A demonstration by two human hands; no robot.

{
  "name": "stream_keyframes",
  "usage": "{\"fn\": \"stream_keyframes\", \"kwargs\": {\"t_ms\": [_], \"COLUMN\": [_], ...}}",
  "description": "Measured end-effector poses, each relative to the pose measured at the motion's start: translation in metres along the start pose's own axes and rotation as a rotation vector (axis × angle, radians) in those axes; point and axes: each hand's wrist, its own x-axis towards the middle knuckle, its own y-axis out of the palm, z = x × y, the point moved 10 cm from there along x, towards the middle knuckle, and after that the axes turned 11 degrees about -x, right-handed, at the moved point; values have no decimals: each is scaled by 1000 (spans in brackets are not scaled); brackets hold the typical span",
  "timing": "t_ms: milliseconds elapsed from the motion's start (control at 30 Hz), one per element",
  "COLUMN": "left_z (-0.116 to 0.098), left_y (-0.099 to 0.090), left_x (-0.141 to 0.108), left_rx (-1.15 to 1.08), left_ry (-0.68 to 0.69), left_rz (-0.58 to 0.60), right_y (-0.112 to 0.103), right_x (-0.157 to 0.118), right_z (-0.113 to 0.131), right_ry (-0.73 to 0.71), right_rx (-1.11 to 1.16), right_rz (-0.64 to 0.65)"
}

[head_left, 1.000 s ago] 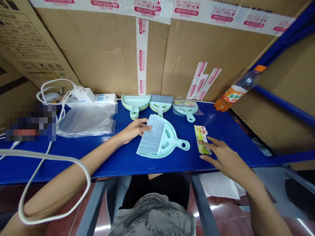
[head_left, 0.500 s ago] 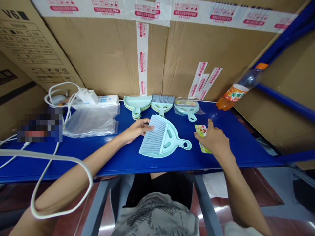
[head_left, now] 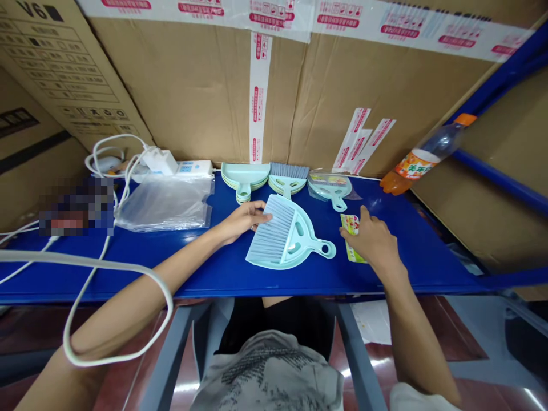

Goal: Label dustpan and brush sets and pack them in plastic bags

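A light-blue hand brush (head_left: 269, 237) with grey-blue bristles lies on a matching dustpan (head_left: 309, 220), their handles together at the right. My left hand (head_left: 244, 221) grips the bristle-side edge, thumb on top of the bristles, other fingers partly hidden at the edge. To the right, my right hand (head_left: 374, 237) is over a small yellow-green printed card (head_left: 350, 224) on the blue table. Its thumb and index finger are spread apart, and the thumb reaches the card's left side. The hand covers part of the card.
Behind stand stacked dustpans (head_left: 245, 171), stacked brushes (head_left: 287, 181) and a bagged set (head_left: 329, 185). Clear plastic bags (head_left: 166, 205) lie left, by a power strip (head_left: 194, 168) and a white cable (head_left: 124, 262). An orange soda bottle (head_left: 422, 162) leans at the right against a blue frame.
The camera view has shifted slightly. Both hands, the brush with its dustpan, and the card keep nearly the same places on the table.
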Motion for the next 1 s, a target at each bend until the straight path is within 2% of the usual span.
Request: {"fn": "stream_keyframes", "kwargs": {"t_ms": [67,100,200,300,400,500,733,1000], "left_z": [-7,-13,-31,-44,-49,-48,-39,-35], "left_y": [-7,-12,-27,-39,-45,-45,-46,-40], "left_x": [0,0,-2,-6,-8,-5,1,-3], "left_rx": [-18,-29,-87,-140,-166,-151,-78,-1], "left_ry": [34,63,157,222,236,219,139,121], "left_rz": [-33,-60,-153,-234,-283,-277,-225,-179], "right_y": [-23,-37,-71,-83,-77,-64,-32,-26], "right_x": [-9,-15,-35,-45,-38,-33,-50,-61], "right_z": [10,20,68,120,153,166,166,172], "right_ry": [-83,-176,-621,-1073,-1292,-1355,-1353,-1346], "right_rx": [121,212,445,441,295,191,114,50], "right_rz": [-179,-275,-455,-448,-385,-329,-234,-183]}}
